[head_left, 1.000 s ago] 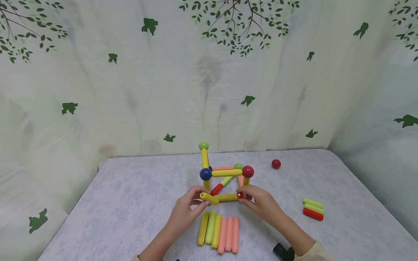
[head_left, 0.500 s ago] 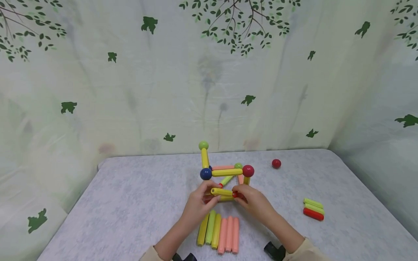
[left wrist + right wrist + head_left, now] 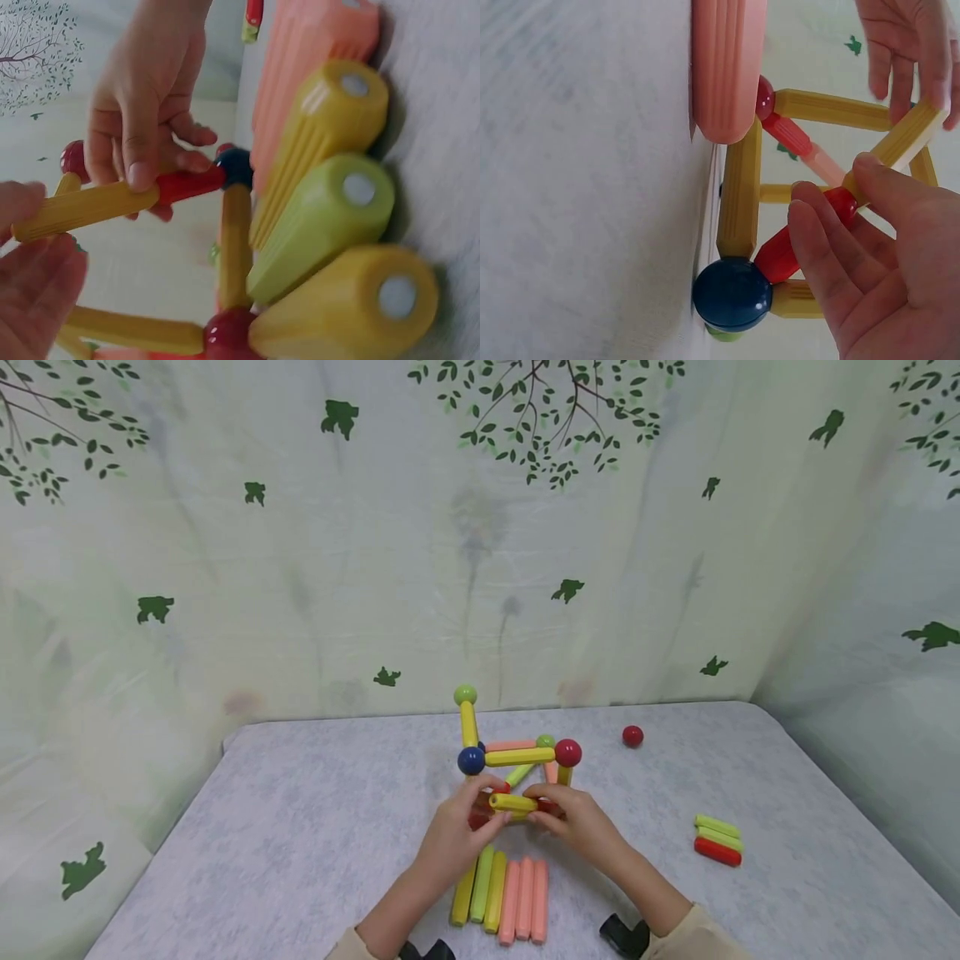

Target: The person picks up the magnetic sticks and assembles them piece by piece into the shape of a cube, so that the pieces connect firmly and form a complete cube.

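Between the left hand (image 3: 453, 837) and the right hand (image 3: 581, 827), a yellow stick (image 3: 512, 802) bars the gap; a red stick (image 3: 778, 253) carries on from it past the right fingers, slanting to a blue ball (image 3: 733, 294). Just beyond both hands, the stick frame's top bar (image 3: 519, 757) blocks reaching straight ahead, and a post (image 3: 468, 722) rises past the left fingertips. Nearer the person, between the forearms, a row of sticks (image 3: 495, 893) obstructs sliding along the table (image 3: 300, 827). Outward from the left hand there is wide free room; outward from the right, passage is open up to a small pile (image 3: 717, 841).
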A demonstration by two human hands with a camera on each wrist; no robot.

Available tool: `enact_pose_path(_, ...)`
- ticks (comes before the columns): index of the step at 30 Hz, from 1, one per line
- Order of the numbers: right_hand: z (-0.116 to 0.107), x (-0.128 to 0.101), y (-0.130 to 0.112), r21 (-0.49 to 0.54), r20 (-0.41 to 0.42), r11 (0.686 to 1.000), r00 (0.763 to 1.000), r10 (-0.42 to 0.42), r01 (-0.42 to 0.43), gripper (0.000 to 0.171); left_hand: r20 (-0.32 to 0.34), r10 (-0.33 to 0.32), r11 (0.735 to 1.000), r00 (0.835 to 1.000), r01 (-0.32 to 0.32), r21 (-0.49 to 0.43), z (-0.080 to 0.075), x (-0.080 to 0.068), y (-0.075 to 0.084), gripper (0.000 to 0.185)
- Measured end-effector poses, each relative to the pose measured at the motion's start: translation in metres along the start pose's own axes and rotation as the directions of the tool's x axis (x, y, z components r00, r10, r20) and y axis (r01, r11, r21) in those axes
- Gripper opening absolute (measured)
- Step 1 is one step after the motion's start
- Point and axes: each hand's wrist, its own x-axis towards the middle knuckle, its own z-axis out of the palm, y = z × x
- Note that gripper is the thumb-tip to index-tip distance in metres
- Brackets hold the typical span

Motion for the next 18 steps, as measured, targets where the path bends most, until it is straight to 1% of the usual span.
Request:
enact_pose_path(1, 0.001, 0.001, 0.0, 0.002, -0.003, 1.0, 1.0, -0.003, 0.003, 0.025, -0.033, 0.059, 0.996, 0.998, -0.057, 0.065, -0.003, 0.0, 0.0, 0.035)
enact_pose_path(2, 0.001, 0.001, 0.001, 0.01, -0.006, 1.0, 1.0, -0.003, 0.003, 0.025, -0.065, 0.118, 0.985, 0.991, -0.109, 0.132, -0.007, 0.001, 0.0, 0.037)
enact_pose_path(3, 0.002, 0.002, 0.001, 0.01, -0.013, 1.0, 1.0, -0.004, 0.004, 0.024, -0.092, 0.174, 0.968, 0.98, -0.154, 0.197, -0.011, 0.003, 0.0, 0.039)
enact_pose_path(4, 0.003, 0.002, 0.001, 0.008, -0.022, 1.0, 1.0, -0.002, 0.002, 0.024, -0.11, 0.216, 0.948, 0.97, -0.181, 0.261, -0.014, 0.005, -0.001, 0.042)
enact_pose_path(5, 0.004, 0.003, 0.001, 0.007, -0.032, 1.0, 0.999, 0.001, -0.001, 0.024, -0.12, 0.239, 0.932, 0.964, -0.192, 0.308, -0.017, 0.008, -0.002, 0.045)
enact_pose_path(6, 0.005, 0.004, 0.001, 0.005, -0.042, 1.0, 0.999, 0.005, -0.004, 0.024, -0.118, 0.244, 0.921, 0.963, -0.191, 0.341, -0.02, 0.011, -0.003, 0.049)
enact_pose_path(8, 0.007, 0.005, 0.0, -0.005, -0.066, 1.0, 0.998, 0.009, -0.01, 0.024, -0.089, 0.204, 0.91, 0.975, -0.155, 0.384, -0.024, 0.018, -0.005, 0.056)
enact_pose_path(10, 0.009, 0.007, -0.002, -0.013, -0.091, 1.0, 0.996, 0.02, -0.021, 0.024, -0.047, 0.143, 0.905, 0.989, -0.112, 0.411, -0.027, 0.023, -0.006, 0.059)
enact_pose_path(12, 0.011, 0.008, -0.004, -0.019, -0.111, 0.999, 0.993, 0.035, -0.038, 0.025, -0.017, 0.094, 0.902, 0.995, -0.078, 0.425, -0.028, 0.026, -0.008, 0.058)
enact_pose_path(15, 0.013, 0.01, -0.007, -0.028, -0.133, 0.997, 0.989, 0.061, -0.065, 0.026, 0.001, 0.05, 0.913, 0.999, -0.046, 0.406, -0.028, 0.028, -0.009, 0.054)
enact_pose_path(18, 0.014, 0.012, -0.009, -0.048, -0.147, 0.995, 0.986, 0.081, -0.089, 0.027, -0.005, 0.035, 0.933, 0.999, -0.031, 0.359, -0.027, 0.029, -0.011, 0.052)
